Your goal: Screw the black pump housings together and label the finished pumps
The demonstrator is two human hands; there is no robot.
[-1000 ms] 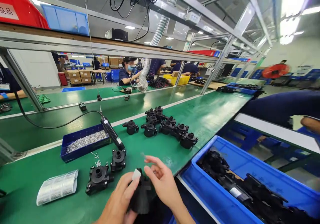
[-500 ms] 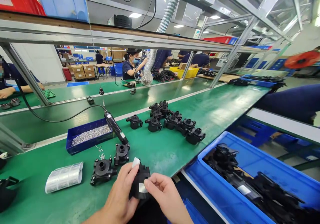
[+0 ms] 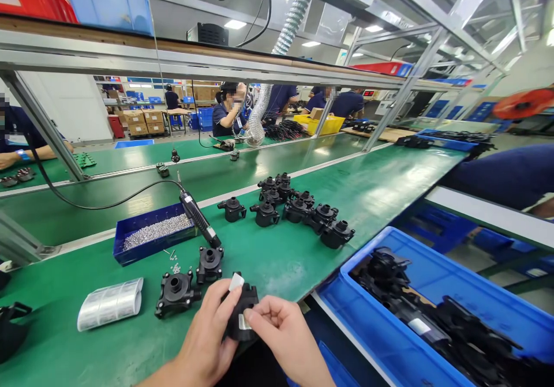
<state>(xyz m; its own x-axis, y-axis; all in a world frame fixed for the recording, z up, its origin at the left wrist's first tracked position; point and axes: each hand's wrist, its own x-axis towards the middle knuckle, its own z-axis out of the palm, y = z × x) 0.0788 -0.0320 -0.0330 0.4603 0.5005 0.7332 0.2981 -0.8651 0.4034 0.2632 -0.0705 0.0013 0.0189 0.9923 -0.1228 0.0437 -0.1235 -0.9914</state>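
Note:
In my left hand (image 3: 212, 329) is a black pump housing (image 3: 246, 300), gripped near the table's front edge. A white label (image 3: 236, 281) sticks up at the tip of my left thumb. My right hand (image 3: 283, 332) is closed, its thumb and fingertips at a second white label (image 3: 243, 322) on the housing's face; they partly cover it. Two black pump housings (image 3: 175, 292) stand just beyond my left hand, round outlets upward. Left of them lies a curled sheet of silvery labels (image 3: 110, 304).
A blue tray of small screws (image 3: 156, 234) has an electric screwdriver (image 3: 197, 214) leaning on its right end. Several black pumps (image 3: 298, 208) stand mid-table. A blue crate (image 3: 433, 254) of black parts is at right. Co-workers (image 3: 227, 110) sit across the conveyor (image 3: 208, 173).
My right thumb and fingers have shifted slightly left across the label on the housing. My left hand keeps its hold. Small parts on the conveyor behind have moved a little to the right.

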